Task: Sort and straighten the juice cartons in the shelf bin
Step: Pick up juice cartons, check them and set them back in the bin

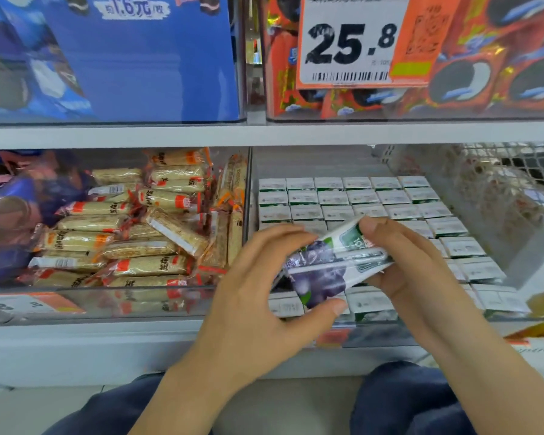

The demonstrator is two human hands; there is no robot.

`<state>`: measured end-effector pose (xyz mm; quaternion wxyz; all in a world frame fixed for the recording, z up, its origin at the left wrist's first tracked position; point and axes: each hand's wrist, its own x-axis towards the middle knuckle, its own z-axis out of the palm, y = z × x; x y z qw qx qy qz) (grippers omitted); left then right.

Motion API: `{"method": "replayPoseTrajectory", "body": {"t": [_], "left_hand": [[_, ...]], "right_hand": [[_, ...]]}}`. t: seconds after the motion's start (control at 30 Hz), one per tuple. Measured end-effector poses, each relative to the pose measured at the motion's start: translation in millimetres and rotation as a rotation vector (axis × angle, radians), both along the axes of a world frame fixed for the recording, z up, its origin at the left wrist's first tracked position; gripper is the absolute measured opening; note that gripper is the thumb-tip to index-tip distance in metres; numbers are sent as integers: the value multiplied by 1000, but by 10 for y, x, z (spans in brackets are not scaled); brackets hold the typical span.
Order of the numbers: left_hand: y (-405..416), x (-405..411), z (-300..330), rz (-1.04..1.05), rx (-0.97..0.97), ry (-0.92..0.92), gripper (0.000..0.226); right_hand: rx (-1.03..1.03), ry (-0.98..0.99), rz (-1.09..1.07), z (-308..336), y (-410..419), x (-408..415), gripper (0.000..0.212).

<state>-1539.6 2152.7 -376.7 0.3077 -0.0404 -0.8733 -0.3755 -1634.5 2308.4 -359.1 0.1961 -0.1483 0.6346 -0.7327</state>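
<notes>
Reaching in from the bottom edge, both forearms angle up toward the clear shelf bin (515, 268) on the right half of the lower shelf (113, 135). That bin holds rows of small juice cartons (333, 196) standing upright with their white and green tops facing up, packed side by side in tidy lines that run back to the bin's rear wall.

Above the front rows of that bin, the left hand (258, 296) and right hand (409, 265) hold one carton (330, 265) between them. The left hand curls round its lower, purple-printed end, thumb under and fingers over the top. The right hand grips the upper, green and white end, thumb on top. The carton lies tilted, its long axis running from lower left to upper right, printed face toward the camera.

Left of the bin, a second clear bin (76, 304) is heaped with wrapped snack bars (145, 243) lying at mixed angles. Above the bin, on the upper shelf, stand red biscuit boxes (484, 73) behind an orange and white price tag (352, 42) reading 25.8, with blue boxes (139, 58) to their left. Below the bin, dark blue trouser knees (399, 400) show over a pale floor (289, 406).
</notes>
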Motion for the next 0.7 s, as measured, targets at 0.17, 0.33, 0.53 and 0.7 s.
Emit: {"method": "replayPoseTrajectory", "body": {"t": [0.17,0.33,0.53,0.7], "left_hand": [[21,-26,-48,17,-24,-4,56],[-8,-40,-34,67,-135,133,50],[-29,-39,-45,60,-144,137,47],[-60,-4,31,60,39,113,48]], "right_hand": [[-51,3,24,-38,26,28,21],[-127,19,92,-41,51,56,55],[-98,19,77,-30,9,75,64],[-169,72,151,14,-42,116,63]]}}
